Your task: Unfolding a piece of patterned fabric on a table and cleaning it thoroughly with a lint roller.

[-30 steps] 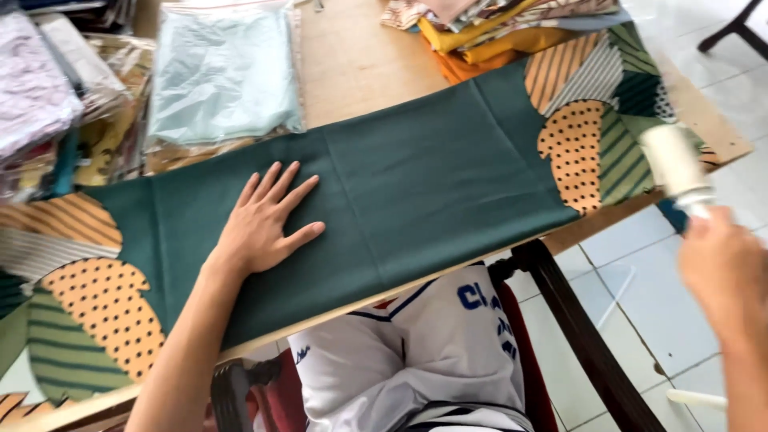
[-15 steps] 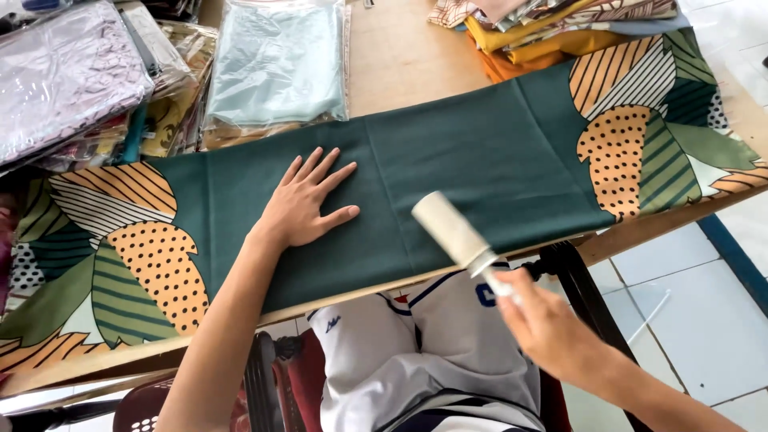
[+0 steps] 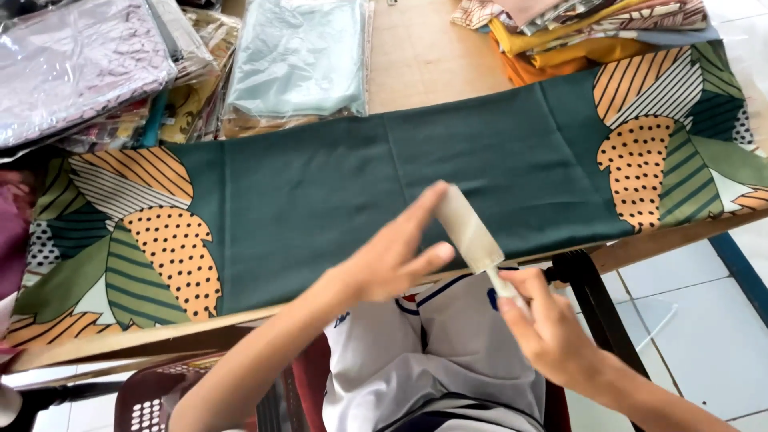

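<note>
A dark green cloth [image 3: 320, 192] with orange dotted leaf prints at both ends lies flat across the wooden table. My right hand [image 3: 548, 332] grips the handle of a pale lint roller [image 3: 470, 230] held over the cloth's near edge, its roll pointing up and left. My left hand [image 3: 392, 256] has lifted off the cloth; its fingers are spread and its fingertips touch the roller's sticky roll.
Bagged fabrics lie at the back: pale blue-green [image 3: 300, 56] and pink-grey [image 3: 72, 68]. A stack of yellow and orange folded cloths [image 3: 576, 40] sits at the back right. Bare table wood [image 3: 432, 56] shows between them. White floor tiles [image 3: 696, 320] lie at the right.
My left hand rose from the cloth and came to the roller's head. My right hand brought the roller from the far right to in front of me.
</note>
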